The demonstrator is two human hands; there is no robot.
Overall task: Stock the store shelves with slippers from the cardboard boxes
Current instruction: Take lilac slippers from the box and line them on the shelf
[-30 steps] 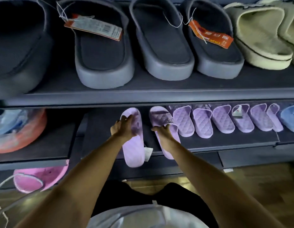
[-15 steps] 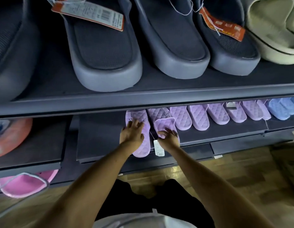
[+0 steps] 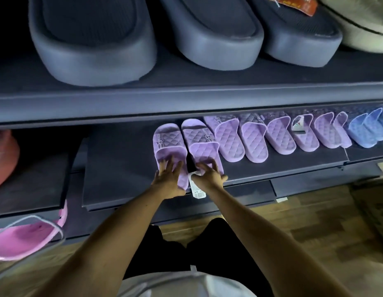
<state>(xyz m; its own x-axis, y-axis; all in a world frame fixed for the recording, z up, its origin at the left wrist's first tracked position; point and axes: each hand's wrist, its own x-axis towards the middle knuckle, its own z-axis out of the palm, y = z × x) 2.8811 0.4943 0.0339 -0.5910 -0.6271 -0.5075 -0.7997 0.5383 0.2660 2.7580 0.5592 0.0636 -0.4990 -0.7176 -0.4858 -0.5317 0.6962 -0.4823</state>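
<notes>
Slippers (image 3: 167, 142): lilac pair sat on shelf (image 3: 122, 168)
Left hand (image 3: 168, 181): lay spread on one heel
Right hand (image 3: 209, 176): spread, probably touched the other

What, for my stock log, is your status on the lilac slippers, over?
Left hand open, flat on left lilac slipper. Right hand open, flat on right lilac slipper. Pair on lower shelf, beside lilac row. White tag dangling off shelf edge.

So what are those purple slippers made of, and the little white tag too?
The purple slippers look like soft moulded foam or rubbery plastic: each seems one piece, matte, with a quilted diamond pattern pressed in. The picture cannot settle which. The tag looks like thin white paper or card, flat, with small printing.
</notes>
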